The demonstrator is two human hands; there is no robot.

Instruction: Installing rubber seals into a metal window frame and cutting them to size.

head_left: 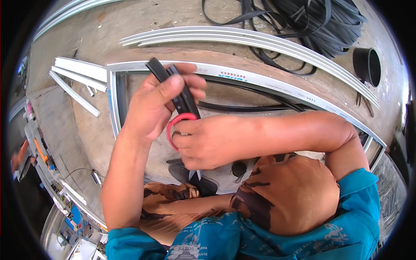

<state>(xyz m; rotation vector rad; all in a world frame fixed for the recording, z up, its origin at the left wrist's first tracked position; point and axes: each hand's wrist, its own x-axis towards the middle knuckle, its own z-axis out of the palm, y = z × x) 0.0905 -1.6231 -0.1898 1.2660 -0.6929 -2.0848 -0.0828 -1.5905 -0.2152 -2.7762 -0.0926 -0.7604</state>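
My left hand (158,102) grips a black rubber strip (180,89), folded so that two thicknesses stick up past my fingers. My right hand (208,143) holds scissors with a red handle (178,119), thumb through the loop, right against the strip below my left hand. The blade tips (195,174) poke out under my right palm. The strip trails off to the right along an aluminium window frame (260,80) lying on the concrete floor in front of my knees.
Loose aluminium profiles (78,76) lie at the left, curved-looking long ones (242,37) beyond the frame. A heap of black rubber strip (320,21) and a black round pot (367,65) sit at the top right. A cluttered bench with tools (39,151) runs along the left.
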